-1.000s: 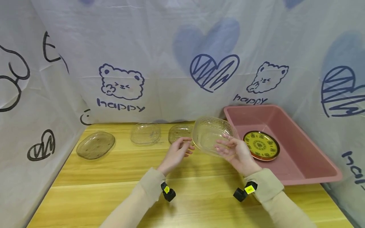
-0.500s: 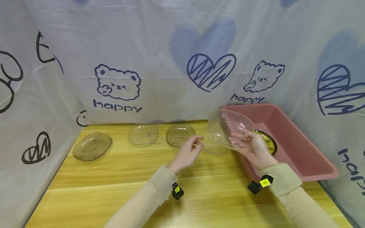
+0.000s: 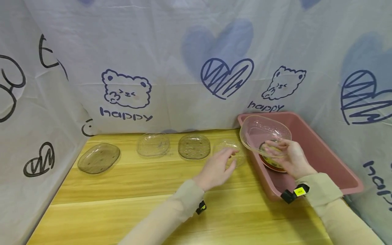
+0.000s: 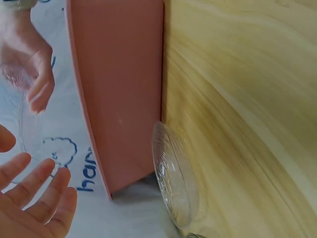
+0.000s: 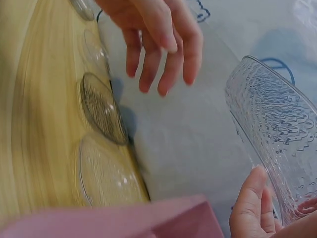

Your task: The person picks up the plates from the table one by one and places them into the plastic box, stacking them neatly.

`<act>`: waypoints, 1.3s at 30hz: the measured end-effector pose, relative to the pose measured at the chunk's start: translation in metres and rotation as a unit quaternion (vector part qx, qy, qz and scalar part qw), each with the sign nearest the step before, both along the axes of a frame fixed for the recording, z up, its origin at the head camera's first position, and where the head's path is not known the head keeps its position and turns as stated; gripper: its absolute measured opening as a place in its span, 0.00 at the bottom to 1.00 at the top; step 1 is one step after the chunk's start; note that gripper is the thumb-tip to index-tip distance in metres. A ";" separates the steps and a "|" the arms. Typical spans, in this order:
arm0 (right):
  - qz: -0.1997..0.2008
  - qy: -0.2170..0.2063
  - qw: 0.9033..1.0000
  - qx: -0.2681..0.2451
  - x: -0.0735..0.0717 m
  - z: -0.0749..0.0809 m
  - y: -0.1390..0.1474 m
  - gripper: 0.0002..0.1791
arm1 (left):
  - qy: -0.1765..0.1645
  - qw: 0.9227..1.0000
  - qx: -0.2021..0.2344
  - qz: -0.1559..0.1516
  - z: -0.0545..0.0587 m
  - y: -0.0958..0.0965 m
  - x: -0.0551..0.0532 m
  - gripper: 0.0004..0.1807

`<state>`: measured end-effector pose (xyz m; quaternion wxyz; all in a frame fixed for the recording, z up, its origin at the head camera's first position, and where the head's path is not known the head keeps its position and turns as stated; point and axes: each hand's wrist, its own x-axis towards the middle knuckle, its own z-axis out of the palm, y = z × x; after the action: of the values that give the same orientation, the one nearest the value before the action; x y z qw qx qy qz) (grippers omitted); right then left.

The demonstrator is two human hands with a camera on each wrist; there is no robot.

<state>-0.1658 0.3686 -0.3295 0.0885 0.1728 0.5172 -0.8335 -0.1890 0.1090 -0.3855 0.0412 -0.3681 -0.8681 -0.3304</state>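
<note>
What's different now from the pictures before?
The right hand carried the clear bowl to the right, and now it's over the pink tub. The left hand moved right too, holding nothing. The tub and the plates stayed put.

Tabletop (image 3: 107, 211): yellow wood, streaky grain. Left edge: smoky brown dish (image 3: 99, 158), dark spots. Along back edge: 1 colourless dish (image 3: 153, 144), 1 grey-brown dish (image 3: 194, 147) with dark spots, 1 clear dish (image 3: 221, 145). Held bowl (image 3: 258, 131): clear, rippled. Right back corner: plain pink bin (image 3: 330, 166); plate (image 3: 271, 162) inside yellow, dark motifs. Backdrop (image 3: 174, 95): white, blue hearts, bears. Sleeves (image 3: 190, 195): beige.
</note>
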 end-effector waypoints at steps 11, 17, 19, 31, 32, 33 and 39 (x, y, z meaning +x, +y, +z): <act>-0.020 -0.011 0.999 -0.041 -0.008 -0.008 0.026 0.21 | 0.089 0.992 -0.068 -0.053 0.003 0.035 0.014 0.22; -0.024 -0.014 0.999 -0.043 -0.011 -0.011 0.037 0.24 | 0.129 0.982 -0.108 -0.080 -0.004 0.052 0.020 0.23; -0.027 -0.017 0.998 -0.046 -0.013 -0.011 0.041 0.30 | 0.140 0.979 -0.117 -0.087 -0.007 0.057 0.022 0.22; -0.021 -0.031 0.999 -0.018 -0.019 -0.024 0.062 0.32 | 0.198 0.963 -0.149 -0.110 -0.021 0.074 0.029 0.21; -0.019 -0.032 0.999 -0.016 -0.020 -0.026 0.063 0.32 | 0.198 0.962 -0.154 -0.110 -0.022 0.075 0.030 0.22; -0.018 -0.033 0.999 -0.015 -0.022 -0.027 0.065 0.32 | 0.197 0.961 -0.159 -0.110 -0.022 0.075 0.030 0.22; -0.022 -0.053 0.998 -0.011 -0.032 -0.038 0.077 0.33 | 0.190 0.961 -0.168 -0.108 -0.025 0.078 0.031 0.23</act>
<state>-0.1974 0.4451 -0.3678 0.0998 0.2270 0.4987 -0.8305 -0.1576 0.1867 -0.4108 0.1069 -0.5173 -0.8425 -0.1060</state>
